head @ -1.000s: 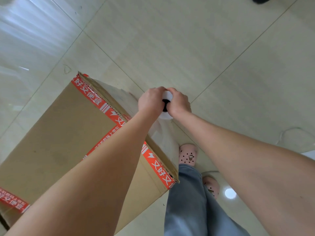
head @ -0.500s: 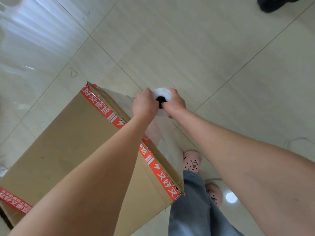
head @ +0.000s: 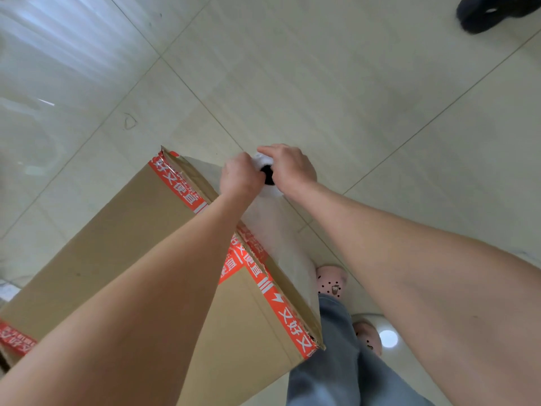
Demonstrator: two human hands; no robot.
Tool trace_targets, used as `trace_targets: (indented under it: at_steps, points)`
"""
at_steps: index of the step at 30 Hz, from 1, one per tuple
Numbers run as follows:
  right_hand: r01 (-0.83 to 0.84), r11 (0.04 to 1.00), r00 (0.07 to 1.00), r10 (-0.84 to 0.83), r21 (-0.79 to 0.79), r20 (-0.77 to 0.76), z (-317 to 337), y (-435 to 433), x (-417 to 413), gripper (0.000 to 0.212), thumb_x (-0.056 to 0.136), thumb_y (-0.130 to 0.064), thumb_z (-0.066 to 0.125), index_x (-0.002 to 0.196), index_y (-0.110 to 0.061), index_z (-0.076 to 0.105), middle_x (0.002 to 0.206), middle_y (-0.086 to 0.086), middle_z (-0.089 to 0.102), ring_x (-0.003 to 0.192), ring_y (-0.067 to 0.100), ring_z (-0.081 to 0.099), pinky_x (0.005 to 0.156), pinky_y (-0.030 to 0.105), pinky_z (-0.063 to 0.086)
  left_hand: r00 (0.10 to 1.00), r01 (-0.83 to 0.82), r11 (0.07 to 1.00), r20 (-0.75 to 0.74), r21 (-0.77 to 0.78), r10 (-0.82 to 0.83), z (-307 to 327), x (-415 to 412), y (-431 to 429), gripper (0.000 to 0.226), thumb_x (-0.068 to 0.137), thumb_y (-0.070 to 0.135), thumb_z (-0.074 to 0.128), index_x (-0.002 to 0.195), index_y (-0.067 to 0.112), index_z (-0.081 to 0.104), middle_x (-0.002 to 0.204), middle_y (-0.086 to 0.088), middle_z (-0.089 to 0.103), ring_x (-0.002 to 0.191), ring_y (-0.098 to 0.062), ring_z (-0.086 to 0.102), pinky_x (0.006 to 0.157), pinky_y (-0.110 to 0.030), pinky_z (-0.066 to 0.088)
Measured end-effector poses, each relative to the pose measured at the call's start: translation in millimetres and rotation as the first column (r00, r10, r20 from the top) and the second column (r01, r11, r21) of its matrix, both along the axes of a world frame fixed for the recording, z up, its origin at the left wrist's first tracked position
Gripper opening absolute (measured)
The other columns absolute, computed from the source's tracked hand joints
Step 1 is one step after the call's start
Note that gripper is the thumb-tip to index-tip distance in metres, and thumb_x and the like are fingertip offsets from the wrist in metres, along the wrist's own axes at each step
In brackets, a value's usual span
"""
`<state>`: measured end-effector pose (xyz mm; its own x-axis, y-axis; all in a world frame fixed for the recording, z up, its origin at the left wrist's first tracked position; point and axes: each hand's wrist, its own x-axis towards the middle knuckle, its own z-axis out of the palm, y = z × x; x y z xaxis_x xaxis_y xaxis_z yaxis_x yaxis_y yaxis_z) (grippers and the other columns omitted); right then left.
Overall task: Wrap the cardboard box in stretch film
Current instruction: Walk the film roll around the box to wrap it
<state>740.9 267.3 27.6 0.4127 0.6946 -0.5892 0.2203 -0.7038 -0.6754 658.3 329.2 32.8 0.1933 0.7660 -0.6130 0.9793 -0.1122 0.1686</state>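
Note:
A large brown cardboard box [head: 123, 253] edged with red printed tape stands on the tiled floor at the lower left. Beside its right face I hold a white stretch film roll [head: 265, 167] upright, its dark core hole facing me. My left hand [head: 240, 175] grips the roll's left side and my right hand [head: 288, 167] grips its right side, fingers curled over the top. A cloudy sheet of film [head: 281, 244] runs from the roll down along the box's right face. Most of the roll is hidden under my hands.
My legs in blue jeans [head: 328, 364] and pink clogs [head: 330, 281] stand just right of the box. A dark shoe of another person [head: 491, 13] is at the top right. Pale glossy floor tiles [head: 336, 83] stretch ahead.
Both hands have carried the roll forward along the box's right face, closer to its far corner. More film now lies against that face. The dark shoe at the top right has come further into view.

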Motion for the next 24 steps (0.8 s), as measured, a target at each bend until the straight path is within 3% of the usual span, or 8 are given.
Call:
trace_targets:
  at_steps: [2, 4, 7, 10, 13, 16, 19, 24]
  points:
    - [0.026, 0.999, 1.0, -0.026, 0.036, -0.001, 1, 10, 0, 0.041, 0.085, -0.01, 0.048, 0.124, -0.019, 0.059, 0.129, 0.005, 0.057, 0.118, 0.026, 0.052, 0.091, 0.034, 0.042, 0.998, -0.069, 0.997, 0.004, -0.017, 0.069, 3, -6, 13, 0.026, 0.082, 0.019, 0.057, 0.1, 0.001, 0.062, 0.097, -0.017, 0.067, 0.091, -0.033, 0.065, 0.068, -0.033, 0.051]
    - [0.029, 0.999, 0.999, -0.03, -0.041, -0.027, -2, 13, 2, 0.061, 0.084, -0.008, 0.051, 0.143, -0.018, 0.038, 0.143, 0.007, 0.044, 0.129, 0.025, 0.043, 0.099, 0.032, 0.037, 0.998, -0.063, 0.998, -0.011, 0.001, 0.063, 4, -11, 19, 0.026, 0.081, 0.02, 0.06, 0.098, 0.001, 0.062, 0.097, -0.017, 0.067, 0.09, -0.033, 0.064, 0.064, -0.031, 0.046]
    - [0.111, 0.962, 0.95, -0.177, -0.251, -0.258, -8, 11, 1, 0.058, 0.082, -0.017, 0.057, 0.137, -0.018, 0.04, 0.136, 0.008, 0.049, 0.114, 0.027, 0.051, 0.084, 0.035, 0.048, 0.999, 0.053, 0.998, -0.014, 0.046, -0.052, 6, -7, 17, 0.029, 0.083, 0.015, 0.057, 0.111, 0.007, 0.059, 0.107, -0.015, 0.064, 0.099, -0.033, 0.06, 0.07, -0.033, 0.045]
    - [0.152, 0.953, 0.917, -0.235, -0.261, -0.323, -12, 9, -7, 0.055, 0.084, -0.013, 0.054, 0.136, -0.024, 0.041, 0.129, 0.007, 0.054, 0.106, 0.027, 0.054, 0.071, 0.038, 0.057, 0.981, 0.185, 0.982, 0.049, 0.046, -0.187, 4, 6, 14, 0.05, 0.083, 0.008, 0.052, 0.132, 0.018, 0.05, 0.122, -0.011, 0.059, 0.113, -0.03, 0.056, 0.084, -0.036, 0.046]
    - [0.141, 0.966, 0.936, -0.202, -0.219, -0.289, -16, 10, -10, 0.061, 0.085, -0.01, 0.05, 0.142, -0.03, 0.039, 0.133, 0.003, 0.053, 0.116, 0.027, 0.054, 0.084, 0.04, 0.055, 0.953, 0.301, 0.954, 0.018, 0.018, -0.301, -1, 12, 17, 0.051, 0.085, 0.008, 0.048, 0.133, 0.027, 0.052, 0.123, -0.005, 0.058, 0.113, -0.027, 0.055, 0.078, -0.034, 0.045]
    - [0.117, 0.985, 0.967, -0.143, -0.129, -0.213, -16, 16, -5, 0.054, 0.081, -0.005, 0.048, 0.128, -0.03, 0.054, 0.122, 0.004, 0.062, 0.11, 0.028, 0.058, 0.085, 0.036, 0.051, 0.949, 0.316, 0.948, -0.032, 0.035, -0.315, 0, 13, 20, 0.039, 0.082, 0.009, 0.049, 0.115, 0.024, 0.063, 0.106, -0.007, 0.064, 0.098, -0.029, 0.061, 0.065, -0.029, 0.039]
    - [-0.025, 0.997, 0.996, 0.018, -0.069, -0.09, -15, 25, 1, 0.052, 0.08, -0.004, 0.048, 0.121, -0.034, 0.059, 0.12, 0.004, 0.063, 0.105, 0.03, 0.059, 0.083, 0.03, 0.047, 0.977, 0.213, 0.974, -0.026, 0.08, -0.211, 3, 9, 26, 0.03, 0.08, 0.009, 0.049, 0.103, 0.018, 0.065, 0.097, -0.009, 0.065, 0.093, -0.031, 0.062, 0.063, -0.029, 0.041]
    - [-0.253, 0.966, 0.963, 0.247, 0.047, 0.105, -7, 47, 13, 0.043, 0.082, -0.01, 0.049, 0.116, -0.034, 0.064, 0.121, 0.007, 0.062, 0.107, 0.031, 0.058, 0.082, 0.034, 0.046, 1.0, 0.002, 0.99, 0.021, 0.138, -0.005, 4, 6, 36, 0.021, 0.08, 0.013, 0.056, 0.099, 0.014, 0.065, 0.099, -0.012, 0.066, 0.097, -0.033, 0.061, 0.067, -0.032, 0.043]
